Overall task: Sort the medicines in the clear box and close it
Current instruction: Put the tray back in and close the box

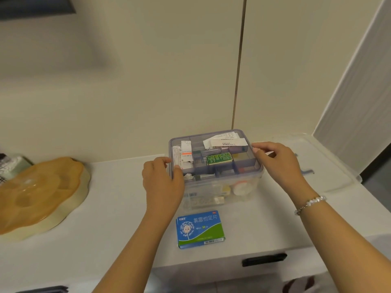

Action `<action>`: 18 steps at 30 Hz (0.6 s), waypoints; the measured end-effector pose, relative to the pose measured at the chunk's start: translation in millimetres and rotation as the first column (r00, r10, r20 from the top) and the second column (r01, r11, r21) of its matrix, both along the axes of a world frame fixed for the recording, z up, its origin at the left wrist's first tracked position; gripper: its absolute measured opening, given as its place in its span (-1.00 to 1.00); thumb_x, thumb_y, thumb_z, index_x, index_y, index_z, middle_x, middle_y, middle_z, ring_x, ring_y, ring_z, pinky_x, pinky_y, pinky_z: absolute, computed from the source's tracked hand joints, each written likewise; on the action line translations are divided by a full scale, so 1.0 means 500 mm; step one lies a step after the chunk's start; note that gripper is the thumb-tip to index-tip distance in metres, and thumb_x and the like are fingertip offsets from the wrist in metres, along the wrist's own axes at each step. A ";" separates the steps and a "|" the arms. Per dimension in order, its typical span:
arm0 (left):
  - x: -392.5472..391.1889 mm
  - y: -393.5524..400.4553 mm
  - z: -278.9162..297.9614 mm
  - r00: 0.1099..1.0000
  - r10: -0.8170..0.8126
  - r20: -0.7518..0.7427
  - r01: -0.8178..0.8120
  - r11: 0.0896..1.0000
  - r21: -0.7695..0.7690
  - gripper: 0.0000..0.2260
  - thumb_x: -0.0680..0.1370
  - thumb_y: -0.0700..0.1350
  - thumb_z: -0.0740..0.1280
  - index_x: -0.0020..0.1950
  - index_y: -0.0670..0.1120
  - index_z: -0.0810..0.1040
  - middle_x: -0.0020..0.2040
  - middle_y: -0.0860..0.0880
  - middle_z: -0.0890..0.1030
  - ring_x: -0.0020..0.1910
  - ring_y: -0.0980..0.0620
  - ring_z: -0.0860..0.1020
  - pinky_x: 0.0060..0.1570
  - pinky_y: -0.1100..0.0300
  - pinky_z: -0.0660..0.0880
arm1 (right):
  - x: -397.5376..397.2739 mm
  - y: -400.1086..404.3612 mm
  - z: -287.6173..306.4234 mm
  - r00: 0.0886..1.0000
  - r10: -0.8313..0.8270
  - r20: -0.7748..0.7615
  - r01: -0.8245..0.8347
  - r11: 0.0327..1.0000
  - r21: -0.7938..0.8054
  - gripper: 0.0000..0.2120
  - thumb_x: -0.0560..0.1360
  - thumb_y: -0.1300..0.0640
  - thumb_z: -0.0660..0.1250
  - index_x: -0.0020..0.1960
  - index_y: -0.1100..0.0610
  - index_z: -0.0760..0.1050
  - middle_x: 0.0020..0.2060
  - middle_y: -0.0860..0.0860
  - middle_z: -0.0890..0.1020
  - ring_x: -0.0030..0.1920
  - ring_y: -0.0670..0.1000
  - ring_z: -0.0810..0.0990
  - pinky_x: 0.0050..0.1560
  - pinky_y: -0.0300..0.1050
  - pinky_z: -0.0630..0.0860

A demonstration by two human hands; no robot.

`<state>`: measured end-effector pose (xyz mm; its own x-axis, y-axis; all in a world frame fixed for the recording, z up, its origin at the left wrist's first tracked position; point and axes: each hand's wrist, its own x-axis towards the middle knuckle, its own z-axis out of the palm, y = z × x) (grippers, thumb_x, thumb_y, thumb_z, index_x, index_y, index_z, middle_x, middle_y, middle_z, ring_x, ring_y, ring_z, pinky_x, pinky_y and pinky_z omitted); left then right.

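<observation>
Cream cabinet doors [148, 70] are filling the upper frame; a white counter [110, 208] is running across below, a black drawer handle [264, 259] showing lower right.

Two hands are in view, the left hand [163, 180] and the right hand [277, 159]. There is one clear box [243, 187] at centre frame, with one grey tray [249, 166] on top. One blue and green medicine packet [201, 229] lies below it. One amber lidded dish [40, 195] sits at left. One clear lid [330, 166] lies at right. One bracelet [310, 204] shows.
</observation>
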<state>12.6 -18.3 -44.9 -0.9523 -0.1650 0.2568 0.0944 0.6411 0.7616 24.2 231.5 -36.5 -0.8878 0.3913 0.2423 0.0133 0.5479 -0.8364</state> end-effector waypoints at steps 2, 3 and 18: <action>0.011 0.016 0.005 0.998 0.010 -0.064 -0.013 0.999 -0.048 -0.79 0.52 -0.12 0.26 0.15 -0.08 0.45 0.17 -0.10 0.41 0.17 -0.05 0.38 0.19 0.07 0.25 | 0.013 0.005 0.001 1.000 -0.006 0.001 0.006 1.000 -0.001 -0.83 0.49 0.14 0.28 0.01 0.08 0.62 -0.14 -0.05 0.61 -0.24 -0.22 0.49 -0.34 -0.58 0.35; 0.019 0.027 0.008 0.997 0.000 -0.081 -0.004 0.999 -0.047 -0.79 0.51 -0.13 0.26 0.14 -0.07 0.45 0.18 -0.09 0.40 0.18 -0.03 0.38 0.18 0.11 0.19 | 0.019 0.008 0.002 1.000 -0.003 0.011 0.003 1.000 -0.001 -0.84 0.49 0.13 0.29 -0.01 0.09 0.62 -0.15 -0.05 0.61 -0.25 -0.22 0.49 -0.34 -0.53 0.36; 0.133 0.228 0.012 0.810 -0.543 -0.221 0.560 0.828 0.020 -0.80 0.53 -0.12 0.16 0.06 -0.06 0.54 -0.07 0.09 0.54 -0.14 0.30 0.40 -0.15 0.51 0.33 | 0.101 0.160 -0.048 0.888 -0.169 0.427 0.111 0.981 0.159 -0.79 0.44 0.12 0.32 -0.17 0.28 0.59 -0.30 0.14 0.61 -0.32 0.04 0.47 -0.29 -0.13 0.37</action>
<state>78.9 95.7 -39.1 -0.8200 0.3441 0.4574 0.5664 0.3730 0.7349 74.7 311.3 -60.3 -0.8533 0.5115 -0.1012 0.4454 0.6141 -0.6515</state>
